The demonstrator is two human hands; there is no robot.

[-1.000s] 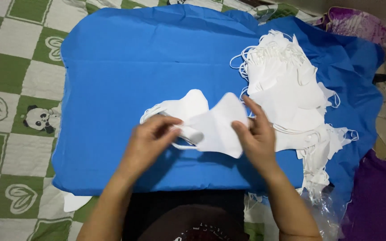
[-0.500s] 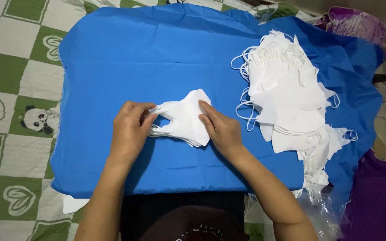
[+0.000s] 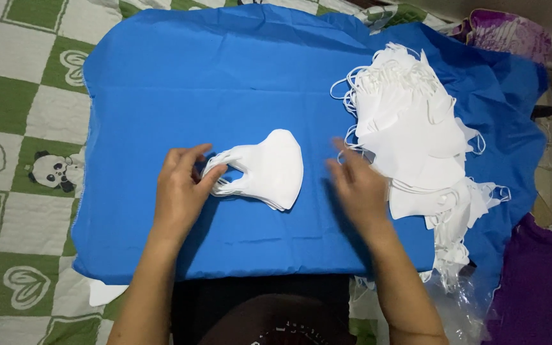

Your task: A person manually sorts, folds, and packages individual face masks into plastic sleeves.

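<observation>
Blue cloth (image 3: 225,83) | left hand (image 3: 180,188) fingers pinching folded masks (image 3: 266,169) | right hand (image 3: 359,185) spread, empty

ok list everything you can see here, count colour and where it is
small stack of folded white fabric face masks: one stack, count of masks unclear, white, middle of the blue cloth
loose pile of white face masks with ear loops: one pile, too many to count, white, right side of the blue cloth
blue cloth sheet: one, bright blue, spread over the quilt
green and white checked quilt with panda and heart prints: one, left and top edges
purple fabric: one piece, lower right
clear plastic wrap: one, bottom right, under the pile's edge
left hand: fingers on the ear loops of the small stack
right hand: blurred, empty, between stack and pile
</observation>
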